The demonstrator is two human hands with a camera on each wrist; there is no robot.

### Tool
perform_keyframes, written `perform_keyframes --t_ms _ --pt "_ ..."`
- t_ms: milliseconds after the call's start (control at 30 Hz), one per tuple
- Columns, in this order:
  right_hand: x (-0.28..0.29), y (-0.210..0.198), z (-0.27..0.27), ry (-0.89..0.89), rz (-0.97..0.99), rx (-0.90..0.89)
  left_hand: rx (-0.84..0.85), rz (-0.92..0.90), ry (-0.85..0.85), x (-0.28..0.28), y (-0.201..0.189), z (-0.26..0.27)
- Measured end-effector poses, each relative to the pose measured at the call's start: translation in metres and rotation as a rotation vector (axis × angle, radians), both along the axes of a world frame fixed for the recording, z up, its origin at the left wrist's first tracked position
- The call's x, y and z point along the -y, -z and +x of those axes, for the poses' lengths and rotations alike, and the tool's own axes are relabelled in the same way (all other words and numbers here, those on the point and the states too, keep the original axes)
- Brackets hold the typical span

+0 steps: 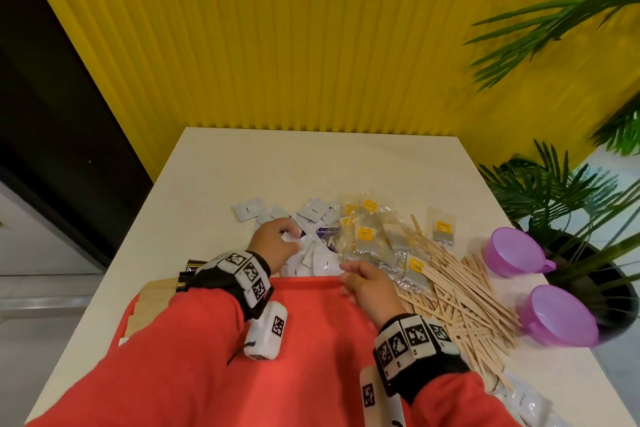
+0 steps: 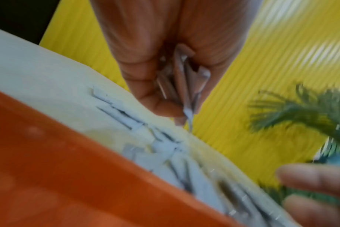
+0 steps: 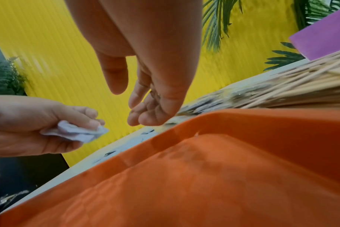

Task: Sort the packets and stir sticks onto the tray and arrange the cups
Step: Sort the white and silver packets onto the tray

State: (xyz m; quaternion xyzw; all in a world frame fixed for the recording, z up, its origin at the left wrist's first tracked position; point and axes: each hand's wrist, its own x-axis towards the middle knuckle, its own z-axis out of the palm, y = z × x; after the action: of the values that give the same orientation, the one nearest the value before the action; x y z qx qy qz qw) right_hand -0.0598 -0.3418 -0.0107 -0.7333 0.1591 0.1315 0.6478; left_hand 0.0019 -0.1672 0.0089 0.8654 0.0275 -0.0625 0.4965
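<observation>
Beyond the far rim of the red tray (image 1: 311,282), the white packets (image 1: 313,258) are lying in a loose pile on the bench (image 1: 214,163). Left hand (image 1: 273,246) is hovering over that pile, thumb and fingers pinching a small bunch of white packets (image 2: 184,79); the same bunch is showing crumpled in the right wrist view (image 3: 76,133). Right hand (image 1: 370,288) is hanging at the tray's far right corner, fingers loosely curled and gripping nothing. Contact with the rim: cannot tell. To the right of the white pile, the clear yellow-label packets (image 1: 367,236) are overlapping one another. Right of the tray, the wooden stir sticks (image 1: 460,291) are sprawling in a heap. Farther right of the tray, near the bench edge, two purple cups (image 1: 512,251) are standing upright, apart. Brown packets (image 1: 152,302) are sitting in the tray's left part, with dark packets (image 1: 194,265) just beyond that corner.
</observation>
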Motion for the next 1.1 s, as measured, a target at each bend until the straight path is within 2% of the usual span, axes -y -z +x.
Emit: perform_keyframes --t_ms 100,233,333,433,533,600,667,767,867,933,1100 --pt "-0.006 -0.016 0.001 0.016 0.154 -0.020 0.019 -0.223 0.074 0.005 -0.014 -0.013" --pt "-0.019 -0.030 0.002 -0.038 0.495 -0.055 -0.156 -0.430 0.222 0.029 -0.023 -0.032" --pt "-0.020 -0.031 -0.001 -0.100 0.548 -0.063 -0.156 -0.219 0.313 0.038 -0.025 -0.033" --pt "-0.017 -0.027 -0.002 -0.078 0.582 -0.059 -0.147 -0.002 0.332 0.040 -0.019 -0.026" --pt "-0.013 -0.026 -0.001 -0.034 0.542 -0.053 -0.141 0.119 0.371 0.041 -0.012 -0.022" --pt "-0.009 -0.026 0.001 0.000 0.520 -0.055 -0.142 0.128 0.380 0.041 -0.013 -0.014" --pt "-0.003 -0.027 0.002 0.035 0.477 -0.062 -0.160 0.093 0.298 0.039 -0.013 0.004" --pt "0.007 -0.025 0.002 0.058 0.404 -0.051 -0.182 0.050 0.012 0.025 -0.008 0.036" --pt "0.017 -0.023 0.000 0.031 0.360 -0.034 -0.204 0.273 -0.161 0.000 0.005 0.059" --pt "0.022 -0.020 -0.002 0.005 0.336 -0.035 -0.293 0.459 -0.130 -0.012 0.011 0.069" --pt "0.031 -0.012 -0.007 0.026 0.300 -0.025 -0.514 0.786 0.123 -0.016 0.022 0.080"
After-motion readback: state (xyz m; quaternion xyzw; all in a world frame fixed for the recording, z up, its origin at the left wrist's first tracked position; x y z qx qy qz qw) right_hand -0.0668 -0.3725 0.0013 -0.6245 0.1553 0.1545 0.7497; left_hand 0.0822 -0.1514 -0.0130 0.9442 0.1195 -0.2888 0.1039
